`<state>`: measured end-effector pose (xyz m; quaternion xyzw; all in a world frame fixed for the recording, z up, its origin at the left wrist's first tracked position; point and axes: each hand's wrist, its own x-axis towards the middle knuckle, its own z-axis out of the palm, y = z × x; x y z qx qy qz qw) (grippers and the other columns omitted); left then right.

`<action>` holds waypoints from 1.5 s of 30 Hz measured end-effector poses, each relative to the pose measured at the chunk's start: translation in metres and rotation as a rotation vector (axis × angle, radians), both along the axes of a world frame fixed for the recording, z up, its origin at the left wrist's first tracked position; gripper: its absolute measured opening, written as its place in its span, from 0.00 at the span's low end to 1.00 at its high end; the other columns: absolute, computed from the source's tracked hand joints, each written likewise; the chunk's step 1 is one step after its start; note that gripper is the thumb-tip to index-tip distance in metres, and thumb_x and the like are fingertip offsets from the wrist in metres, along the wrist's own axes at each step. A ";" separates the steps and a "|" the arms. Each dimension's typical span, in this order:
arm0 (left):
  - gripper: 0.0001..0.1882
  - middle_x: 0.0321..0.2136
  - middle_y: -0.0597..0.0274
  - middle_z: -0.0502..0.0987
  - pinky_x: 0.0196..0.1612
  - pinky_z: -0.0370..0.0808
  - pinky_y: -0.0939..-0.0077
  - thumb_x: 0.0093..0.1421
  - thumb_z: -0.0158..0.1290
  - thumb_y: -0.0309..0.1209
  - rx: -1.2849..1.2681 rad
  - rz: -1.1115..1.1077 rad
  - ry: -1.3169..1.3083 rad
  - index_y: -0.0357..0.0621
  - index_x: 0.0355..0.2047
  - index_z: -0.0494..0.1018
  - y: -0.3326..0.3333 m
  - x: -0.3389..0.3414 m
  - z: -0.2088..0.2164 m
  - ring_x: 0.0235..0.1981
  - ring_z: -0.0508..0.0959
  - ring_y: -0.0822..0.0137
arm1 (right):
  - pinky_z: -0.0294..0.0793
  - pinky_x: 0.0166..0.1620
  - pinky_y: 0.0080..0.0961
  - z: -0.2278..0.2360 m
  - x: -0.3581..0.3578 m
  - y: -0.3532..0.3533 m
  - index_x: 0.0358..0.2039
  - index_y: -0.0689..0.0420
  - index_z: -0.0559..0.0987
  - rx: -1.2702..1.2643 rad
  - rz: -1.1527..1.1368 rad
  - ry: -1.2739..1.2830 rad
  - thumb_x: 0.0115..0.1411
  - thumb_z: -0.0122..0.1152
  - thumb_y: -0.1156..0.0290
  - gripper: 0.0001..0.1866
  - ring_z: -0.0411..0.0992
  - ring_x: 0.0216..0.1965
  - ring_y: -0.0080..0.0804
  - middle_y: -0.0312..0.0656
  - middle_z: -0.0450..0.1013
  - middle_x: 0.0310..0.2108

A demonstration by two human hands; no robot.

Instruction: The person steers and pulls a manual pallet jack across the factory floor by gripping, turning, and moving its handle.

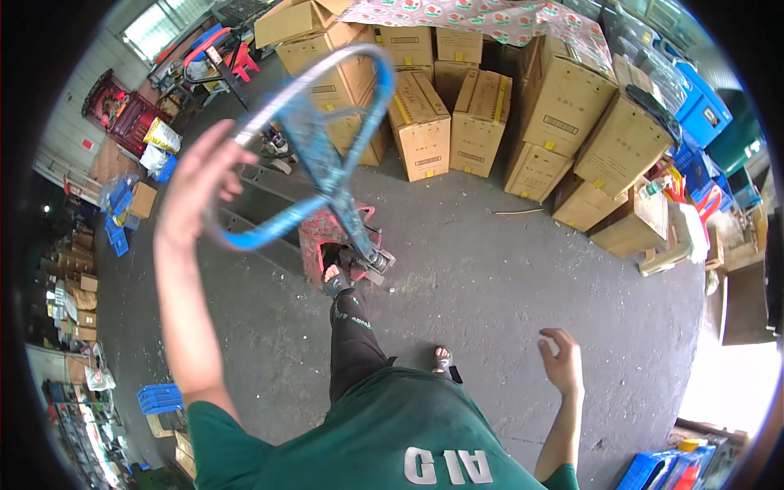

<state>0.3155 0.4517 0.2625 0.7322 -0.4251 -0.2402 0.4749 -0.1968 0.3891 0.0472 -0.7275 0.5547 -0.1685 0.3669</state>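
My left hand (200,180) is at the near left side of the loop-shaped blue pallet jack handle (359,151), its fingers curled round the rim. Both hand and handle are a little blurred. The handle's shaft leads down to the scuffed red base (314,245) of the pallet jack, with small wheels (378,263) beside it. Grey forks (253,184) stretch away to the far left. My left foot (335,282) is up against the red base. Off to the right, my right hand (563,363) hangs above the floor, holding nothing, its fingers apart and loosely bent.
Stacked cardboard boxes (482,122) line the far side and the right, partly under a patterned sheet (490,18). Another pallet jack handle (208,53) stands far left. Blue crates (159,398) lie at the left; more blue bins (645,471) sit at the lower right. A thin stick (517,211) lies on the grey floor.
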 end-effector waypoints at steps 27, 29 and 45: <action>0.29 0.50 0.48 0.72 0.45 0.74 0.69 0.58 0.52 0.37 0.366 -1.202 0.334 0.36 0.57 0.62 0.026 -0.295 -0.280 0.44 0.76 0.56 | 0.51 0.61 0.54 -0.170 -0.034 -0.037 0.60 0.49 0.61 -0.282 0.389 0.988 0.53 0.58 0.58 0.34 0.50 0.64 0.52 0.47 0.56 0.61; 0.26 0.47 0.48 0.74 0.43 0.74 0.72 0.59 0.51 0.36 0.487 -0.920 0.320 0.38 0.56 0.64 0.031 -0.258 -0.276 0.42 0.77 0.58 | 0.53 0.61 0.50 -0.206 -0.040 -0.042 0.60 0.51 0.62 -0.153 0.362 1.042 0.54 0.57 0.57 0.33 0.53 0.63 0.50 0.47 0.58 0.60; 0.24 0.49 0.51 0.68 0.51 0.67 0.67 0.57 0.55 0.35 -0.127 -0.613 -0.214 0.38 0.52 0.66 0.026 -0.210 -0.205 0.49 0.70 0.53 | 0.67 0.50 0.34 0.100 0.074 -0.098 0.53 0.57 0.70 -0.250 0.707 0.449 0.54 0.56 0.62 0.26 0.69 0.46 0.45 0.46 0.71 0.47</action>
